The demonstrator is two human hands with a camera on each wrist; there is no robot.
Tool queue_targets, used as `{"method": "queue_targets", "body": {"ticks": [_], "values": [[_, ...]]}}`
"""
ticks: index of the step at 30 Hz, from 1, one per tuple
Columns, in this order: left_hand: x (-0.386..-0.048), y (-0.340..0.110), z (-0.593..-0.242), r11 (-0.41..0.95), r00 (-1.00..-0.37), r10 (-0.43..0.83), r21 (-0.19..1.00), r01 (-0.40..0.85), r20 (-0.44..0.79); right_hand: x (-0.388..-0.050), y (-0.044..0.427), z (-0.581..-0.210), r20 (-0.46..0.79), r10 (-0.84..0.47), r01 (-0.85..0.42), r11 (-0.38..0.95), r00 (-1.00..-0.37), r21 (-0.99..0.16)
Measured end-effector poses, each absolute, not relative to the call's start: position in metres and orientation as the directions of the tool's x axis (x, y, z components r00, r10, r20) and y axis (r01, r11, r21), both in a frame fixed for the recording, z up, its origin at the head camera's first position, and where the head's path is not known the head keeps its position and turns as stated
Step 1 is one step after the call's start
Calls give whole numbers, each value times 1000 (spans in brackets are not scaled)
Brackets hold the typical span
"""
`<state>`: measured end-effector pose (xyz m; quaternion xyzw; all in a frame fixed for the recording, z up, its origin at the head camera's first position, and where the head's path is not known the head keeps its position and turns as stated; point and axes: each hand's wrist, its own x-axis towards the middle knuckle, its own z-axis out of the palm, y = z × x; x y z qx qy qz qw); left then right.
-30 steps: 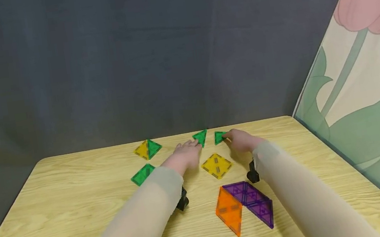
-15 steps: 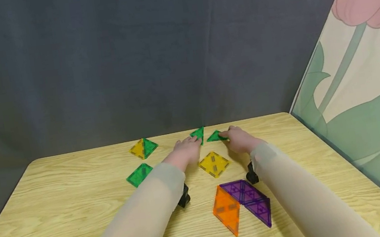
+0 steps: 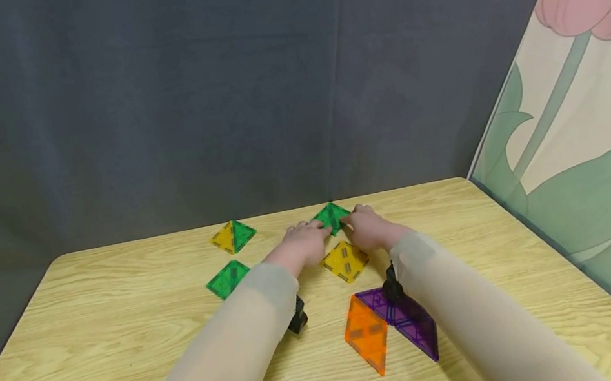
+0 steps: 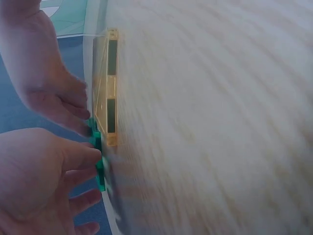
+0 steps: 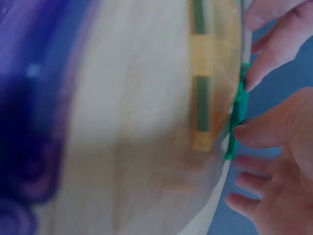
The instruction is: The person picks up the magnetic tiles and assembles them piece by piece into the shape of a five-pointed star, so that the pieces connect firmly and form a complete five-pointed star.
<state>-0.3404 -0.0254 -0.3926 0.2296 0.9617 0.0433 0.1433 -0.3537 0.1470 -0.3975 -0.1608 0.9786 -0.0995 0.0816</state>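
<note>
Two green triangle magnetic tiles (image 3: pixel 332 215) lie side by side near the table's back edge, forming a diamond. At its left side, my left hand (image 3: pixel 306 242) pinches one tile between thumb and finger, the other fingers spread. My right hand (image 3: pixel 371 229) pinches the right tile; its thumb (image 5: pixel 259 133) shows against the green edge in the right wrist view, its index finger mostly hidden. Just in front lies a yellow tile diamond (image 3: pixel 346 261), partly between the wrists. It also appears as a yellow tile edge (image 4: pixel 112 88) close to both hands in the left wrist view.
Nearer me, an orange tile diamond (image 3: pixel 366 335) adjoins a strip of purple triangle tiles (image 3: pixel 416 324), partly under my right forearm. To the left lie a yellow-and-green diamond (image 3: pixel 233 237) and a green diamond (image 3: pixel 227 279). A dark curtain (image 3: pixel 182 103) hangs behind the table.
My right hand has turned its green triangle and slid it left until it meets the one at my left hand. The left hand has stayed nearly in place.
</note>
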Motion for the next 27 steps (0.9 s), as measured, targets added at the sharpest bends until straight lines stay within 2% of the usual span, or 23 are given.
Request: {"method": "queue_targets", "body": {"ticks": [3,12,19,23,27], "values": [[-340,-25,-393,887,-854,460,165,431,-245,-349,148,-396,-156,-316,-288,940,-936,-181],[-340,-24,-395,895,-864,445,156,418,-236,-342,149,-392,-203,-351,-305,925,-914,-227],[-333,-21,-390,891,-858,453,166,424,-240,-336,156,-389,-139,-335,-293,921,-932,-256],[-309,-21,-382,855,-835,518,141,499,-186,-315,170,-372,-103,-347,-298,897,-932,-326],[-262,-26,-368,782,-763,622,95,616,-177,-270,192,-348,-154,-450,-385,864,-880,-323]]}}
